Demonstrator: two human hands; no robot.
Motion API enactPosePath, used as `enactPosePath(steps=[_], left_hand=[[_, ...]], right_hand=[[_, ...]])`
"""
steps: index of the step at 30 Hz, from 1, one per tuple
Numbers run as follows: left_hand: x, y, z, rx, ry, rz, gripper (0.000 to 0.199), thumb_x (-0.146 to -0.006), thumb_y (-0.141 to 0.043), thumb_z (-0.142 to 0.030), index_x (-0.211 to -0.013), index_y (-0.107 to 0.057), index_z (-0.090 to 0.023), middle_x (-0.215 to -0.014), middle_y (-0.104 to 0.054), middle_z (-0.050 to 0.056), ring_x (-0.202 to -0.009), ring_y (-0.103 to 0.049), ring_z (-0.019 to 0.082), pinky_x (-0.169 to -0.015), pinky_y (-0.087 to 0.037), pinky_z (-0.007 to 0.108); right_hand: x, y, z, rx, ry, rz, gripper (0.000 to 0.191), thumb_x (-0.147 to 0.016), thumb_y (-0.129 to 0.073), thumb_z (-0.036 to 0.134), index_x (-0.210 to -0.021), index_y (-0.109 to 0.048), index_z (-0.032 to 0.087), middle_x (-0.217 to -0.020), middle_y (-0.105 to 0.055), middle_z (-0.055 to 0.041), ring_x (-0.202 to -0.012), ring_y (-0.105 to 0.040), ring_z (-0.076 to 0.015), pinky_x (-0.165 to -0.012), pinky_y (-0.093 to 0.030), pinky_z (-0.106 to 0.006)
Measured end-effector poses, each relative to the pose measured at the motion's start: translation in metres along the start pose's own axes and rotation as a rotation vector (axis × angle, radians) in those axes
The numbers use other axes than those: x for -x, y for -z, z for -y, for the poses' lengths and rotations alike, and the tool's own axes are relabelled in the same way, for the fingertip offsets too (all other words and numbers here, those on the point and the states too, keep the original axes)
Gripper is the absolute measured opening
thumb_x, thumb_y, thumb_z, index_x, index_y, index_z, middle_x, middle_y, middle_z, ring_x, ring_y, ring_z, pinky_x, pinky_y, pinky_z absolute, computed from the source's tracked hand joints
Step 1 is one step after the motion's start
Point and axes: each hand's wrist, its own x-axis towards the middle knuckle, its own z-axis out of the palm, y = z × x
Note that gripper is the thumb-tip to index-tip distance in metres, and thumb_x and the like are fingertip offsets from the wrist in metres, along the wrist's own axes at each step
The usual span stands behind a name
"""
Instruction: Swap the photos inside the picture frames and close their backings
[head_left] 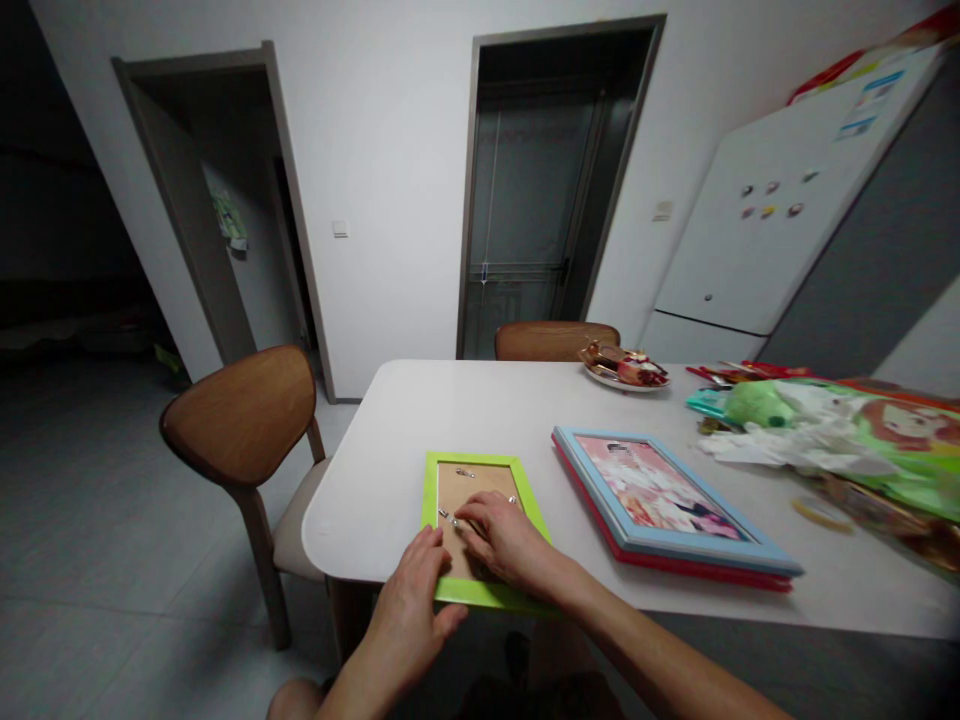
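A lime-green picture frame (pixel 430 500) lies back side up at the table's near edge, its brown backing board (pixel 469 490) showing. My left hand (pixel 409 598) rests along the frame's lower left side, thumb apart from the outstretched fingers. Over the board, my right hand (pixel 501 540) has its fingers drawn together, the tips beside small silvery metal pieces (pixel 448 517). Whether one of these is pinched in the fingers is hidden. A metal hanger (pixel 465 473) sits near the board's far end, and another small metal piece (pixel 512 499) shows at its right edge.
Right of the green frame, a light-blue picture frame (pixel 675 545) with a pink picture lies on red ones. Farther right are green packaging and crumpled white paper (pixel 810 425). A plate (pixel 622 383) stands at the far edge of the white table (pixel 360 500). Wooden chairs (pixel 247 415) flank it.
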Motion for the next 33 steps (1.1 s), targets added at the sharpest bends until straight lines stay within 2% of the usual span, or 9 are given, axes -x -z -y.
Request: enactPosePath(steps=[4, 7, 10, 13, 16, 21, 25, 29, 33], left_hand=[[0.001, 0.001, -0.001, 0.009, 0.012, -0.014, 0.041, -0.059, -0.061, -0.007, -0.096, -0.049, -0.019, -0.125, -0.042, 0.012, -0.119, -0.034, 0.023, -0.098, -0.030, 0.045], [-0.002, -0.003, -0.001, -0.008, 0.011, -0.026, 0.047, -0.058, -0.063, -0.007, -0.101, -0.048, -0.017, -0.125, -0.043, 0.013, -0.119, -0.035, 0.024, -0.098, -0.030, 0.043], [-0.006, -0.009, 0.000, -0.018, 0.011, -0.037, 0.050, -0.057, -0.064, -0.008, -0.103, -0.048, -0.015, -0.125, -0.043, 0.013, -0.119, -0.034, 0.024, -0.099, -0.030, 0.043], [-0.009, -0.010, 0.000, -0.007, 0.040, -0.035, 0.056, -0.056, -0.064, -0.008, -0.109, -0.045, -0.016, -0.126, -0.042, 0.013, -0.119, -0.034, 0.025, -0.098, -0.030, 0.044], [-0.010, -0.006, -0.004, 0.054, 0.064, -0.042, 0.063, -0.057, -0.062, -0.010, -0.116, -0.040, -0.015, -0.126, -0.041, 0.013, -0.118, -0.035, 0.024, -0.099, -0.029, 0.042], [-0.025, 0.001, -0.015, 0.383, 0.179, -0.153, 0.050, -0.071, -0.053, -0.019, -0.117, -0.035, -0.016, -0.118, -0.050, 0.011, -0.108, -0.046, 0.020, -0.093, -0.035, 0.037], [-0.043, 0.003, -0.017, 0.853, 0.286, -0.221, 0.046, -0.073, -0.050, -0.021, -0.115, -0.033, -0.016, -0.091, -0.064, 0.006, -0.082, -0.061, 0.018, -0.073, -0.048, 0.031], [-0.044, 0.021, -0.002, 0.981, 0.408, -0.344, 0.035, -0.072, -0.051, -0.020, -0.106, -0.040, -0.016, -0.079, -0.065, 0.002, -0.067, -0.063, 0.017, -0.061, -0.050, 0.027], [-0.032, 0.051, 0.032, 0.881, 0.500, -0.446, 0.027, -0.074, -0.048, -0.014, -0.100, -0.043, -0.016, -0.076, -0.065, 0.002, -0.062, -0.063, 0.015, -0.057, -0.049, 0.025]], right_hand=[[0.021, 0.008, -0.006, 0.009, 0.031, 0.080, 0.032, -0.066, -0.053, 0.025, -0.096, -0.060, 0.020, -0.107, -0.053, -0.0076, -0.096, -0.047, -0.0208, -0.083, -0.034, -0.030], [0.031, 0.005, -0.017, 0.084, -0.146, 0.003, 0.046, -0.064, -0.055, 0.033, -0.108, -0.054, 0.019, -0.113, -0.049, -0.0116, -0.100, -0.045, -0.0246, -0.084, -0.034, -0.034], [0.028, -0.001, -0.027, 0.126, -0.230, -0.035, 0.048, -0.064, -0.054, 0.029, -0.110, -0.052, 0.017, -0.109, -0.052, -0.0126, -0.099, -0.046, -0.0251, -0.084, -0.034, -0.035], [0.021, -0.002, -0.029, 0.077, -0.215, -0.065, 0.050, -0.061, -0.051, 0.017, -0.110, -0.052, 0.014, -0.103, -0.056, -0.0107, -0.094, -0.049, -0.0215, -0.083, -0.036, -0.031], [0.018, 0.007, -0.028, 0.054, -0.207, -0.095, 0.045, -0.060, -0.050, 0.016, -0.105, -0.055, 0.014, -0.098, -0.057, -0.0100, -0.090, -0.050, -0.0206, -0.082, -0.037, -0.030], [0.016, 0.028, -0.018, 0.089, -0.154, -0.137, 0.033, -0.063, -0.053, 0.020, -0.095, -0.060, 0.017, -0.087, -0.057, -0.0082, -0.084, -0.050, -0.0199, -0.075, -0.039, -0.029], [0.013, 0.040, 0.001, 0.021, -0.076, -0.226, 0.033, -0.063, -0.054, 0.019, -0.096, -0.059, 0.017, -0.089, -0.057, -0.0078, -0.085, -0.050, -0.0190, -0.076, -0.039, -0.031], [0.012, 0.043, 0.008, -0.147, -0.004, -0.247, 0.034, -0.070, -0.052, 0.026, -0.103, -0.055, 0.019, -0.098, -0.057, -0.0073, -0.088, -0.052, -0.0171, -0.078, -0.040, -0.031], [0.018, 0.029, -0.022, -0.007, -0.179, -0.292, 0.038, -0.073, -0.047, 0.028, -0.107, -0.053, 0.012, -0.101, -0.057, -0.0122, -0.093, -0.051, -0.0206, -0.083, -0.038, -0.034]])
